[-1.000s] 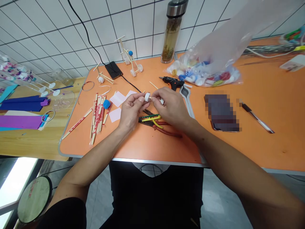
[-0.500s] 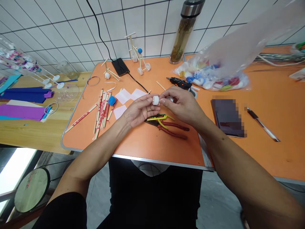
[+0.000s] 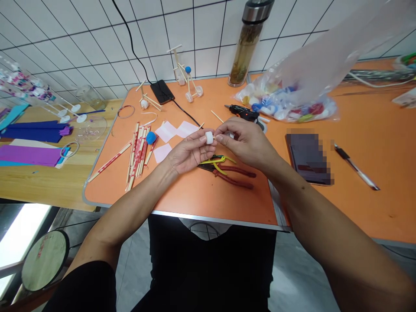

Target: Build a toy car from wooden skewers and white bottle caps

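Observation:
My left hand pinches a small white bottle cap between thumb and fingers, above the orange table. My right hand is closed on a thin stick that meets the cap's side; a second white piece shows between its fingers. Under both hands lie red-handled pliers and a yellow-handled tool.
Wrapped chopsticks, a blue ball and pink paper squares lie at the left. A glue gun, a bag of caps, a bottle, stick models, a phone and a pen surround the hands.
The view shifted slightly. My hands stay together on the cap and stick, and the left hand has turned more palm up under the cap.

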The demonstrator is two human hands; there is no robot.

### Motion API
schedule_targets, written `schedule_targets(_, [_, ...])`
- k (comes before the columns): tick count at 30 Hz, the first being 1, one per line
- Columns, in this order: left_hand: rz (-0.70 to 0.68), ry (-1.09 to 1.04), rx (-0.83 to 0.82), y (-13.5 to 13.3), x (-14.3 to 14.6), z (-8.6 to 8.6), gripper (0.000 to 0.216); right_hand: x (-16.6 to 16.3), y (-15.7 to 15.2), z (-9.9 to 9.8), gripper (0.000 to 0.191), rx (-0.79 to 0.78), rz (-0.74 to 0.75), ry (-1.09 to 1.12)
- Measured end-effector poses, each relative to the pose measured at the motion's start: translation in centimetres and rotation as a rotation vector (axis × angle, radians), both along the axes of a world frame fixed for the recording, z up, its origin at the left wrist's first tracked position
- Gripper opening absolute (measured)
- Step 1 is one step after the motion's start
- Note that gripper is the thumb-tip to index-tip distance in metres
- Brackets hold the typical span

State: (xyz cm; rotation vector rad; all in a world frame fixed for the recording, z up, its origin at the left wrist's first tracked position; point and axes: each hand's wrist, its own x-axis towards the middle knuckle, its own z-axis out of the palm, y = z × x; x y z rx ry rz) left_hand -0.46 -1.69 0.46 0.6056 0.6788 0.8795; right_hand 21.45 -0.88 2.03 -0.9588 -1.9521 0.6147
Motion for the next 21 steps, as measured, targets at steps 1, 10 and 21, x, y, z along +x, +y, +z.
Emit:
schedule_targets(1, [0.002,-0.002,-0.004,0.0,0.0,0.1,0.014,0.0,0.0,0.0,0.014,-0.002,0.001,0.000])
schedule_targets(10, [-0.014,-0.063,-0.024,-0.2,0.1,0.9,0.022,-0.2,-0.2,0.4,0.010,-0.119,-0.002,0.091])
schedule_targets(21, [0.030,-0.037,-0.073,-0.1,0.4,1.2,0.026,0.0,-0.1,0.7,0.023,-0.239,-0.018,0.186])
